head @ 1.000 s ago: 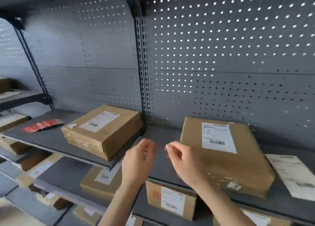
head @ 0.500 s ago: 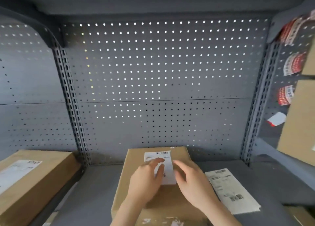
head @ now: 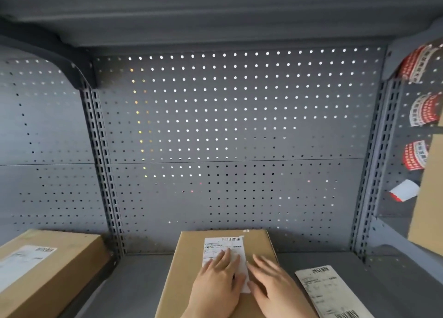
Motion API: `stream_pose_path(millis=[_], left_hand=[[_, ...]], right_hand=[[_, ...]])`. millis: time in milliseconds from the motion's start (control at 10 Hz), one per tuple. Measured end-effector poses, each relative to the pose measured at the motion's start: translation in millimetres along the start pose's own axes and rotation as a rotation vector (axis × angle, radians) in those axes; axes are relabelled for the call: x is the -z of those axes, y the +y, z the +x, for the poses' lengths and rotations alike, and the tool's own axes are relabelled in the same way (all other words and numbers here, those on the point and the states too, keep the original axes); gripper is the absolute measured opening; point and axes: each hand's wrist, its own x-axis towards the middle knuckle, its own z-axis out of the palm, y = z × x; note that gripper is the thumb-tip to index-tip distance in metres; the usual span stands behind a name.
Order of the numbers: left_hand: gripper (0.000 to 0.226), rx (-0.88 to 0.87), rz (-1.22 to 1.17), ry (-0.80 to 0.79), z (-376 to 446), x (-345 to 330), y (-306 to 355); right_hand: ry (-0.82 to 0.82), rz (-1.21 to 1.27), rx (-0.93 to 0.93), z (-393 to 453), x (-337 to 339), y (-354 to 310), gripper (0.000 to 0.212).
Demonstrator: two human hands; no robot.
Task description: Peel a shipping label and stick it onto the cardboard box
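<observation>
A brown cardboard box (head: pixel 189 265) lies flat on the grey shelf at the bottom centre. A white shipping label (head: pixel 221 245) with a barcode lies on the box's top face. My left hand (head: pixel 217 286) rests flat on the label's lower half, fingers spread. Beside it my right hand (head: pixel 271 284) lies flat on the box at the label's right edge, fingers extended. The lower part of the label is hidden under my hands.
A second white label sheet (head: pixel 328 291) lies on the shelf (head: pixel 374 281) right of the box. Another labelled cardboard box (head: pixel 48 267) sits at the left. Perforated back panel (head: pixel 227 138) behind. Red-and-white stickers (head: pixel 422 111) and a brown box (head: pixel 429 198) are at the right.
The view swung from the left shelves to this box. My hands went from pinched together in the air to flat on the label, and now lie lower on it.
</observation>
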Motion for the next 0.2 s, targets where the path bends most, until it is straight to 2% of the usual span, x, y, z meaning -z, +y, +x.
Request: stream_pose_path(millis=[100,200], left_hand=[[0.057,-0.036,-0.078,-0.06,-4.0,1.4,2.9],[0.037,0.044,-0.34,-0.069,5.1,10.6,4.9]], right_hand=[[0.093,-0.005,0.006,5.4,-5.3,4.7,0.097],[0.127,-0.012,0.07,8.4,-16.1,12.6,0.058]])
